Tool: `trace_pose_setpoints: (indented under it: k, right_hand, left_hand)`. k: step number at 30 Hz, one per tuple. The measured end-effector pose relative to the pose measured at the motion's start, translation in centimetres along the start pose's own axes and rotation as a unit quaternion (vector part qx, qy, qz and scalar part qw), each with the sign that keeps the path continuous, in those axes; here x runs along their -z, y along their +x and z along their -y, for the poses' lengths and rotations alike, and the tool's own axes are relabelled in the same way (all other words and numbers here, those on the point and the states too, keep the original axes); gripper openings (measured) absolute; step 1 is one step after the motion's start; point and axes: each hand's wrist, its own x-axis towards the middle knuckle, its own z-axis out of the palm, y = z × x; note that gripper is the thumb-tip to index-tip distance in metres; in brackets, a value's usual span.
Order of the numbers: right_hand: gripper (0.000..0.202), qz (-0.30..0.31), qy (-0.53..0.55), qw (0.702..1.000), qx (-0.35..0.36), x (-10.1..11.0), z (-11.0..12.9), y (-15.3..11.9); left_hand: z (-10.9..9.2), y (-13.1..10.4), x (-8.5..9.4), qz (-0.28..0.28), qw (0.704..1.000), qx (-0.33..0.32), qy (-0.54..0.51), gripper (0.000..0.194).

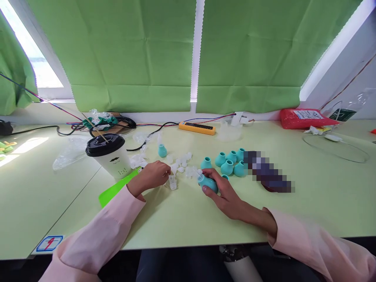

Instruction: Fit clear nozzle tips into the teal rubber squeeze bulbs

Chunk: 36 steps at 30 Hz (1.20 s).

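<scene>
My right hand [225, 194] is wrapped round a teal bulb [208, 183] with a clear part at its mouth, tilted to the left. My left hand [155, 174] is pinched at the top of a small clear plastic piece [172, 183] near the table's middle. Between and behind the hands lie several small translucent white pieces [183, 161]. Several teal bulbs [227, 167] stand in a group beyond my right hand, and a single teal bulb [162, 150] with a clear top stands farther back.
A paper cup [114, 160] with a black lid stands left, beside a bright green flat item [114, 192]. An orange power strip [196, 128], black cables and a red package [307, 118] lie at the back. A blurred dark object [270, 172] lies right.
</scene>
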Motion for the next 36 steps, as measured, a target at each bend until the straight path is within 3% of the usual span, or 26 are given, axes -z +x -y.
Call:
trace_pose_setpoints:
  k: [10, 16, 19, 21, 24, 28, 30, 32, 36]
  right_hand:
    - [0.024, 0.034, 0.039, 0.999, -0.004, 0.0, 0.0, -0.1]
    - [0.023, 0.03, 0.001, 0.999, -0.015, -0.1, 0.3, 0.0]
    - [0.018, 0.044, -0.011, 0.999, -0.019, -0.1, 0.5, 0.1]
    - [0.017, 0.057, -0.009, 0.998, -0.019, -0.1, 0.7, 0.1]
    - [0.016, 0.07, -0.001, 0.997, -0.015, -0.2, 0.7, 0.1]
    - [0.017, 0.054, 0.006, 0.998, -0.008, -0.4, 0.3, 0.1]
    - [0.017, 0.033, 0.01, 0.999, -0.006, -0.5, 0.1, 0.1]
    - [0.018, 0.011, 0.016, 1.0, -0.002, -0.6, 0.0, 0.1]
    - [0.019, -0.012, 0.015, 1.0, 0.011, -0.6, 0.0, 0.0]
  left_hand:
    - [0.3, -0.3, -0.4, 0.01, 0.996, -0.046, -0.076, 0.024]
    - [0.7, -0.2, -1.0, -0.002, 0.995, -0.044, -0.089, 0.02]
    - [0.4, -0.1, -0.6, -0.04, 0.993, -0.048, -0.099, 0.018]
    - [-0.1, 0.0, 0.0, -0.096, 0.984, -0.044, -0.143, 0.017]
    - [-1.5, 0.0, 0.8, -0.164, 0.925, -0.038, -0.34, 0.018]
    - [-3.3, -0.4, 0.8, -0.077, 0.771, -0.061, -0.629, 0.026]
    - [-3.9, -0.5, 0.4, -0.043, 0.723, -0.067, -0.686, 0.025]
    - [-4.2, -0.6, -0.1, -0.026, 0.707, -0.062, -0.704, 0.023]
    - [-4.4, -0.5, -0.6, -0.011, 0.706, -0.039, -0.707, 0.023]
